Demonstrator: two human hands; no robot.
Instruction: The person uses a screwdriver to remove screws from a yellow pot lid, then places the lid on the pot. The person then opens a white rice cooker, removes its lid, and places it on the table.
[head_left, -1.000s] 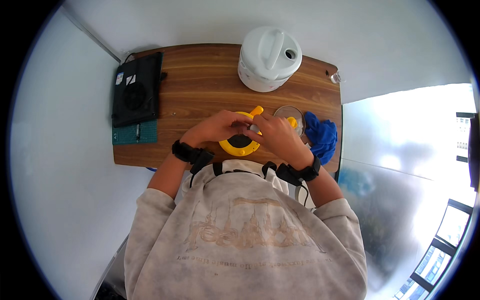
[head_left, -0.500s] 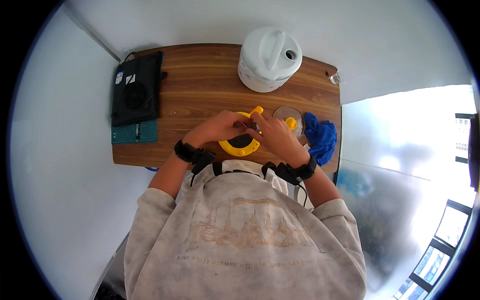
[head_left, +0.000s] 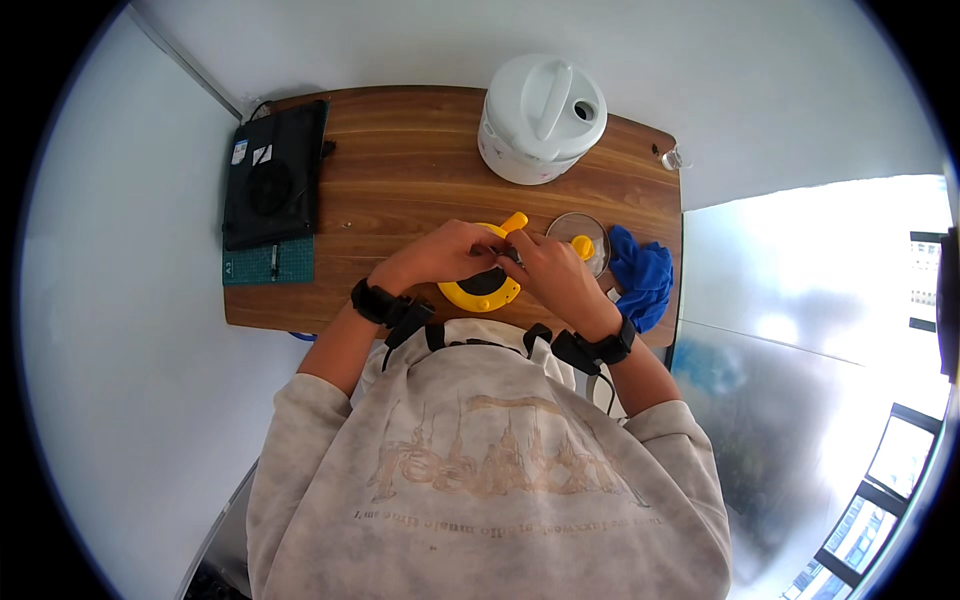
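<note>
A round yellow pan (head_left: pixel 480 302) with a dark inside and a yellow handle (head_left: pixel 516 222) lies at the desk's near edge. My left hand (head_left: pixel 438 255) and my right hand (head_left: pixel 560 280) meet over it, fingers bent and pressed together around a small greyish object, mostly hidden between them. I cannot make out what it is. Just right of my right hand lies a glass lid (head_left: pixel 598 253) with a yellow knob (head_left: pixel 582 247), beside a crumpled blue cloth (head_left: pixel 642 280).
The wooden desk (head_left: pixel 400 160) bears a large white lidded container (head_left: pixel 525 130) at the back, a black flat device (head_left: pixel 280 150) on a green mat (head_left: pixel 295 260) with a pen at the left, and a small clear object (head_left: pixel 672 158) at the back right corner. Walls surround the desk.
My fingertips have shifted slightly over the small object, covering more of it, and my wrists have moved a little. The pan, lid and cloth stay where they were.
</note>
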